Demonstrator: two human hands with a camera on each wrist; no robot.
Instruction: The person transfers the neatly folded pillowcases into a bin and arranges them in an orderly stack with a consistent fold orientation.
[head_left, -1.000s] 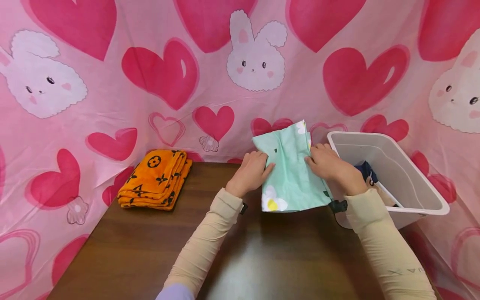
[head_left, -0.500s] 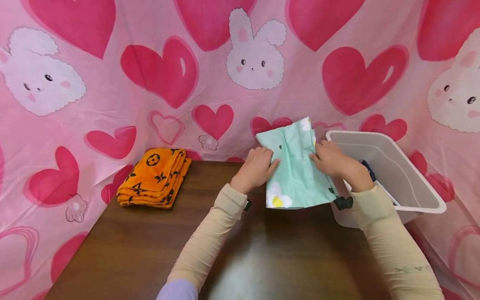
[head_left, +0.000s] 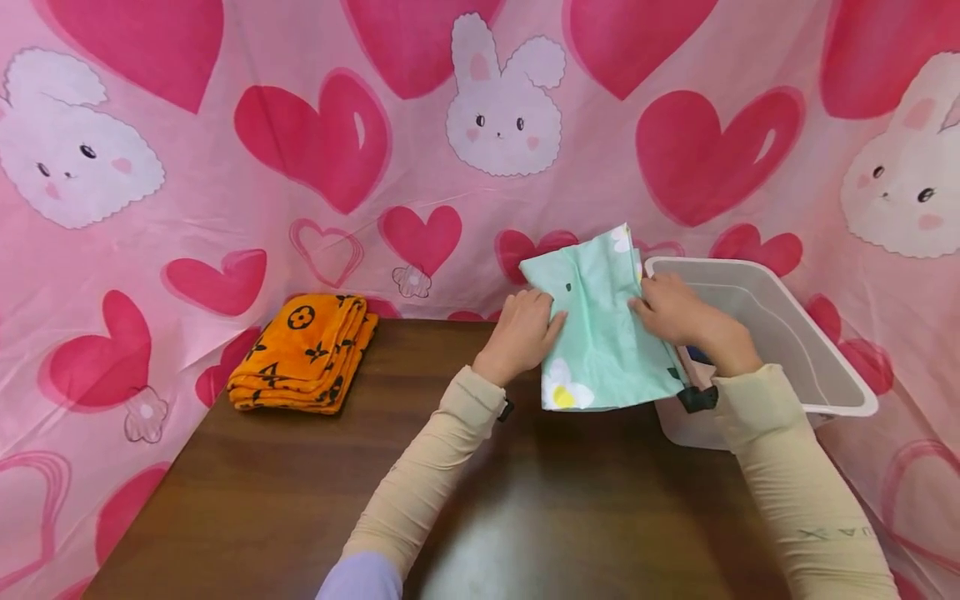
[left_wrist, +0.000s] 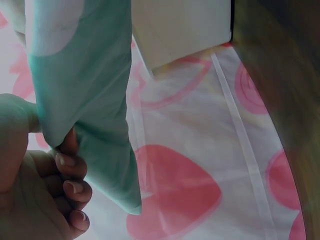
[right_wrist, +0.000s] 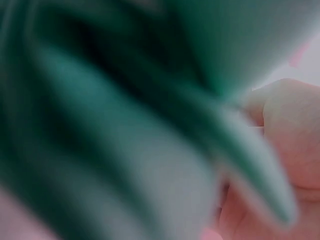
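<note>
Cloth [head_left: 600, 333], mint green with white flowers, hangs between our two hands above the far right part of the tabletop [head_left: 450, 500], its lower edge just over the wood and its top corner raised against the pink backdrop [head_left: 225, 125].

Starting at the left, a folded orange towel [head_left: 303, 354] with black marks lies on the far left corner of the tabletop, well apart from our hands. The backdrop, printed with hearts and bunnies, stands behind it and wraps round both sides.

Next comes our left hand [head_left: 521, 333], pinching the left edge of the cloth; the left wrist view shows the fingers [left_wrist: 70, 187] curled with the fabric caught between them and the thumb, the green cloth [left_wrist: 85, 100] draping down past them. A beige sleeve [head_left: 427, 475] covers that arm.

To the right, our right hand [head_left: 675, 317] grips the cloth's right edge, fingers curled into the fabric. The right wrist view is blurred, filled with green cloth [right_wrist: 125, 125] pressed close to the hand [right_wrist: 290, 150].

Farthest right sits a white bin [head_left: 825, 367] at the tabletop's edge, just beside the right hand and partly behind it. Something dark blue [head_left: 697, 356] shows inside the bin next to our wrist; we cannot tell what it is.
</note>
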